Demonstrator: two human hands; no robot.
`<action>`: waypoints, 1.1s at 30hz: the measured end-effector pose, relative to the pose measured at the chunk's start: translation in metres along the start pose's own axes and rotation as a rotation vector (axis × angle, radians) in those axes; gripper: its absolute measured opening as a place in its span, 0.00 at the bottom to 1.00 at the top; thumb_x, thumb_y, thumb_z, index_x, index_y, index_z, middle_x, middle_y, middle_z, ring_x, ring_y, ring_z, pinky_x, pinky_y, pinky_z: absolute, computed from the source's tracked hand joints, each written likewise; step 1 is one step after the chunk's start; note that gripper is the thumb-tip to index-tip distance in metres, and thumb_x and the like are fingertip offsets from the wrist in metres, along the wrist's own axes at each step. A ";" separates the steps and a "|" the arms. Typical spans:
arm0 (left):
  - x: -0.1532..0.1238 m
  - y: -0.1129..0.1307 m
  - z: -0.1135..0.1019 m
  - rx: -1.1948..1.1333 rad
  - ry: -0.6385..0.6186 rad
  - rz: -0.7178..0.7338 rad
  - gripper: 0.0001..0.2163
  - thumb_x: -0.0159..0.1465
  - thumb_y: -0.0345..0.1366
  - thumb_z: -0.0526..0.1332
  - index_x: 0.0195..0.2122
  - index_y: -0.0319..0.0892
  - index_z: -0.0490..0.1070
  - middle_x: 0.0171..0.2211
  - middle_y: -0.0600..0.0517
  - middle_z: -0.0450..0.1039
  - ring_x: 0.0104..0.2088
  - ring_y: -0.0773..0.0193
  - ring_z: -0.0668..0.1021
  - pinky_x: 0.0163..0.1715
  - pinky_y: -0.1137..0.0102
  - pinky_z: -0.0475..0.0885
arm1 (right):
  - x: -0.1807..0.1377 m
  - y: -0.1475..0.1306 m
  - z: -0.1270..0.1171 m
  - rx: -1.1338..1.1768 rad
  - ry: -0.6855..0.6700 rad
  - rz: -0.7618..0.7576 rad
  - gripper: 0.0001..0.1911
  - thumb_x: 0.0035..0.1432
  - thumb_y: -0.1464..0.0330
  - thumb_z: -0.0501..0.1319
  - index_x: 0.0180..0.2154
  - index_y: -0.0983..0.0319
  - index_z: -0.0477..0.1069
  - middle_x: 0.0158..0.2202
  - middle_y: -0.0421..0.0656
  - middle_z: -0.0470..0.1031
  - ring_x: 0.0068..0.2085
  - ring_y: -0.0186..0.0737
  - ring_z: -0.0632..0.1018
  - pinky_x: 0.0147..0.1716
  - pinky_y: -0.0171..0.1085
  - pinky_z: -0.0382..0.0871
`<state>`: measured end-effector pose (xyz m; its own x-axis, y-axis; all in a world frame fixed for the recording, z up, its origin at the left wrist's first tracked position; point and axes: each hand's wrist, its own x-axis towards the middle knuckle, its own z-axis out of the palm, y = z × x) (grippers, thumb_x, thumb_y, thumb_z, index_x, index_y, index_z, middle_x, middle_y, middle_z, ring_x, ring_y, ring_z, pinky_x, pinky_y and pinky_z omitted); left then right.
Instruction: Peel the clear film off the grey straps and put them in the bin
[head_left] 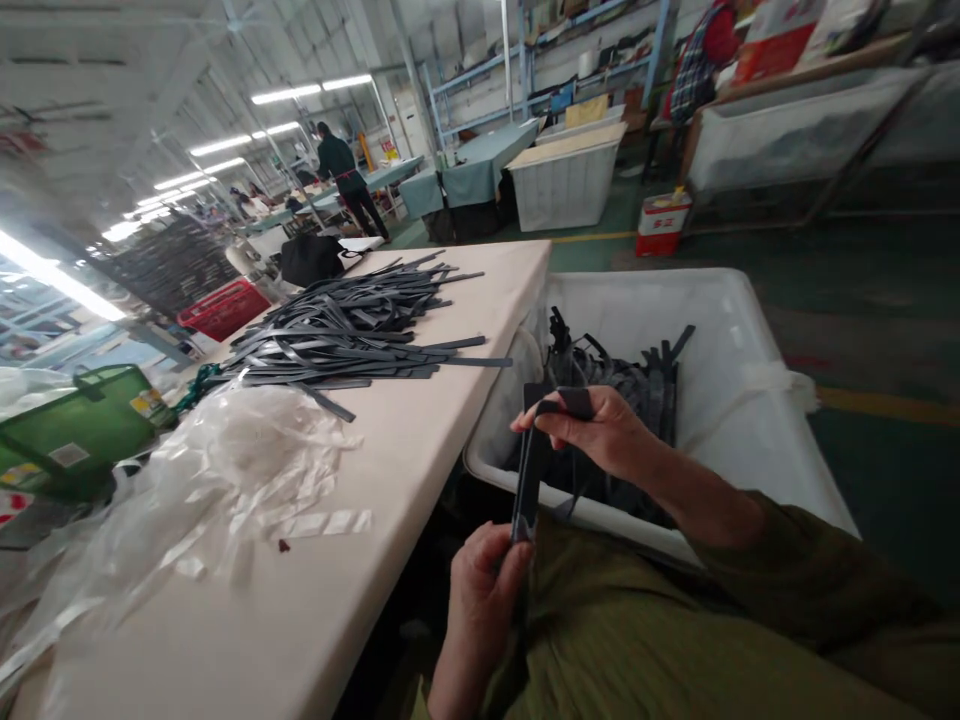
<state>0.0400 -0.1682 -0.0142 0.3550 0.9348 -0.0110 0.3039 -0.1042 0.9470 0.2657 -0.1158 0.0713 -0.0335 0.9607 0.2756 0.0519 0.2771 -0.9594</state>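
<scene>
A dark grey strap (529,470) stretches between my two hands above my lap. My right hand (600,432) pinches its folded upper end, close to the near rim of the white bin (720,300). My left hand (480,590) is closed on the strap's lower end, beside the table edge. The bin holds a tangle of more dark straps (622,370). A pile of flat dark strips (352,325) lies on the cream table (360,500) to my left.
White peeled paper scraps and clear plastic (247,470) cover the table's near left. A green basket (75,430) and a red crate (223,307) stand beyond the table's left side. Other people work at distant tables. Green floor lies to the right.
</scene>
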 end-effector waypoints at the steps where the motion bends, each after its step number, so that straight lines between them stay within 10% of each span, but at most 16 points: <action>1: 0.000 0.000 0.000 -0.023 -0.016 -0.008 0.13 0.63 0.47 0.62 0.37 0.44 0.81 0.37 0.47 0.81 0.40 0.55 0.79 0.44 0.65 0.73 | -0.002 -0.005 -0.012 -0.025 0.045 -0.026 0.17 0.57 0.53 0.67 0.33 0.60 0.82 0.35 0.44 0.83 0.25 0.35 0.74 0.24 0.34 0.69; 9: -0.006 -0.040 -0.015 -0.166 0.114 -0.208 0.24 0.60 0.54 0.62 0.52 0.45 0.76 0.51 0.45 0.78 0.53 0.50 0.77 0.54 0.60 0.71 | -0.015 -0.044 -0.128 -0.496 0.518 -0.290 0.10 0.61 0.57 0.67 0.36 0.55 0.81 0.38 0.41 0.82 0.32 0.38 0.78 0.24 0.34 0.70; 16: -0.014 -0.076 -0.013 -0.199 0.094 -0.308 0.27 0.57 0.57 0.64 0.51 0.44 0.76 0.53 0.45 0.77 0.54 0.49 0.77 0.59 0.56 0.68 | -0.004 0.035 -0.200 -0.843 0.571 0.170 0.18 0.63 0.57 0.62 0.48 0.60 0.78 0.45 0.44 0.81 0.31 0.38 0.79 0.30 0.35 0.74; 26: -0.014 -0.093 -0.013 -0.097 0.100 -0.372 0.29 0.53 0.56 0.66 0.50 0.41 0.76 0.52 0.44 0.77 0.57 0.46 0.75 0.58 0.56 0.69 | -0.035 0.162 -0.202 -1.014 0.337 0.592 0.12 0.67 0.62 0.62 0.47 0.63 0.74 0.51 0.47 0.76 0.50 0.45 0.77 0.53 0.51 0.70; 33: -0.014 -0.102 -0.010 -0.071 0.083 -0.343 0.26 0.53 0.53 0.67 0.48 0.43 0.77 0.50 0.45 0.79 0.54 0.46 0.77 0.56 0.57 0.71 | -0.042 0.178 -0.176 -0.988 0.261 0.684 0.17 0.69 0.57 0.59 0.45 0.64 0.73 0.40 0.43 0.77 0.37 0.40 0.79 0.39 0.42 0.77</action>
<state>-0.0047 -0.1670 -0.1071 0.1686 0.9360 -0.3090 0.3297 0.2419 0.9126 0.4525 -0.1033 -0.1010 0.4924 0.8567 -0.1538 0.7176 -0.4996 -0.4852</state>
